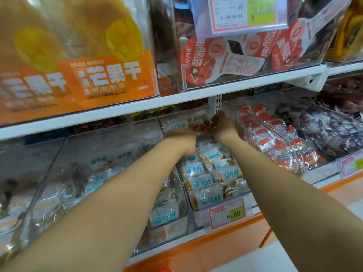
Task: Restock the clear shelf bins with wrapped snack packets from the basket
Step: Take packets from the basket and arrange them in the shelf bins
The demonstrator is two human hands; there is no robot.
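Snack packets (198, 125) up at the back of the clear bin (191, 205), my left grip (181, 137) and right grip (222, 124) both clamped on them, filling from the rear, I reckon.

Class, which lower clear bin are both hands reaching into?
The bin with the 8.80 price tag, full of blue-printed white packets. The left hand and right hand hold brown packets above its back; its right neighbour holds red-and-white ones.

One left hand (182, 138), one right hand (222, 124), two orange mango bags (110, 75), three price tags (227, 213).
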